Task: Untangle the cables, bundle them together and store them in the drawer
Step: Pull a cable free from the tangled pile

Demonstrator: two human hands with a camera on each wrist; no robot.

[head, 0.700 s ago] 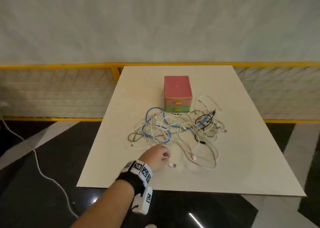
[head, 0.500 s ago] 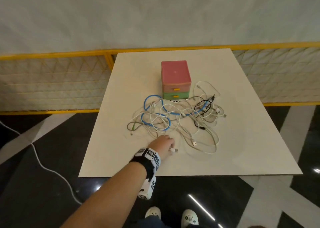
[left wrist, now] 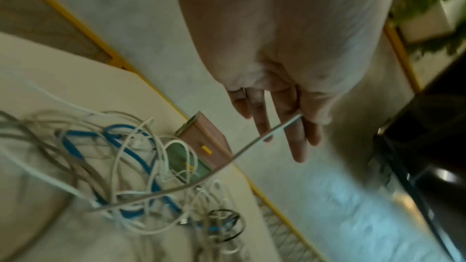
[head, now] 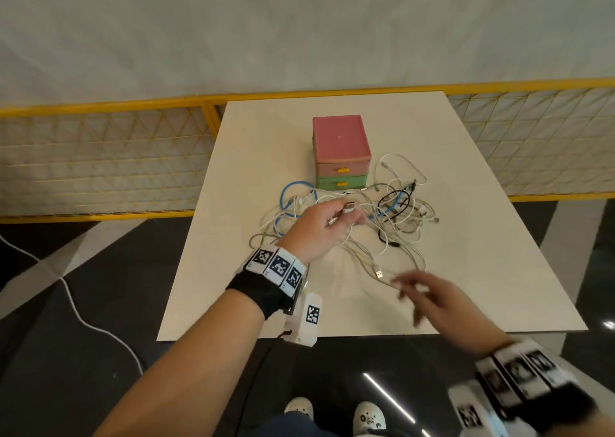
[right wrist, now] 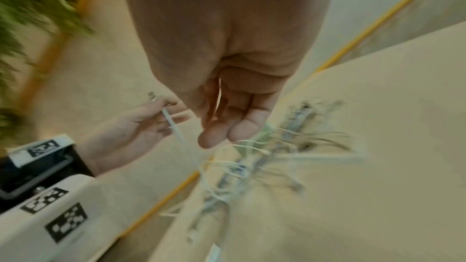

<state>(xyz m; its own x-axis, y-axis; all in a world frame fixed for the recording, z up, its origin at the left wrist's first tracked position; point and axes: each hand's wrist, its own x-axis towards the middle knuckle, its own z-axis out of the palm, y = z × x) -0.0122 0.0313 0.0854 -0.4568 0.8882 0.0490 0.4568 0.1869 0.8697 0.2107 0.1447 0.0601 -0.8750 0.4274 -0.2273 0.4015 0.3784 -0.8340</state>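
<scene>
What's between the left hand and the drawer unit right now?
In the head view, the left hand holds a white cable's USB plug raised. Between it and the drawer unit lie only tangled white cable loops on the table.

A cream table [head: 259, 157] carries everything here. Toward its far middle sits a small drawer box [head: 340, 144], pink on top with a green drawer beneath, both drawers shut with yellow pulls. Right at its near side sprawls the tangle of cables [head: 399, 223], white mostly, with a blue cable [head: 284, 197] looping on the left and a black one [head: 391, 198] on the right. One USB plug [head: 378, 274] lies nearest.
</scene>
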